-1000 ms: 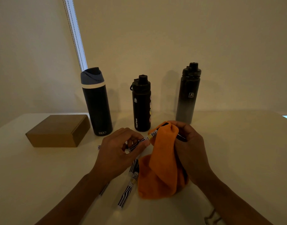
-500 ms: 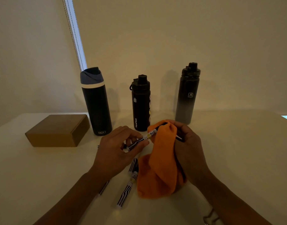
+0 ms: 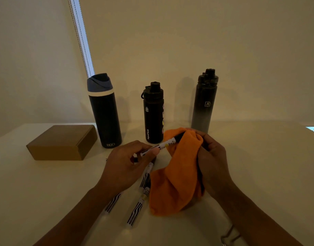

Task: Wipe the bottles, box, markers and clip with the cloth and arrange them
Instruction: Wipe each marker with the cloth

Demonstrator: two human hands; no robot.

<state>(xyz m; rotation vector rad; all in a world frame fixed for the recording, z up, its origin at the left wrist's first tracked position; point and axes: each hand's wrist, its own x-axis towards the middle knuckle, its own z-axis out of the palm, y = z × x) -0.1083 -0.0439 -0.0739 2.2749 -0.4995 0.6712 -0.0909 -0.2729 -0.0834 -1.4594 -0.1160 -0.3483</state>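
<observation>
My left hand [image 3: 127, 166] pinches one end of a black-and-white marker [image 3: 166, 144] held above the table. My right hand [image 3: 213, 160] grips the orange cloth [image 3: 177, 178] wrapped round the marker's other end. Three more markers lie on the table under my hands, among them one [image 3: 135, 213] beside the cloth and one [image 3: 112, 204] by my left wrist. Three dark bottles stand at the back: a blue-lidded one [image 3: 104, 112], a short black one [image 3: 153, 114] and a grey-fading one [image 3: 204, 103]. A brown box [image 3: 63, 142] sits at the left. The clip is not visible.
The white table [image 3: 259, 166] runs to a plain wall behind the bottles. A bright window strip [image 3: 81, 36] rises behind the blue-lidded bottle. A bracelet [image 3: 229, 235] shows at my right wrist.
The cloth-wrapped end of the marker has shifted slightly in my right hand; both hands stay in about the same place.
</observation>
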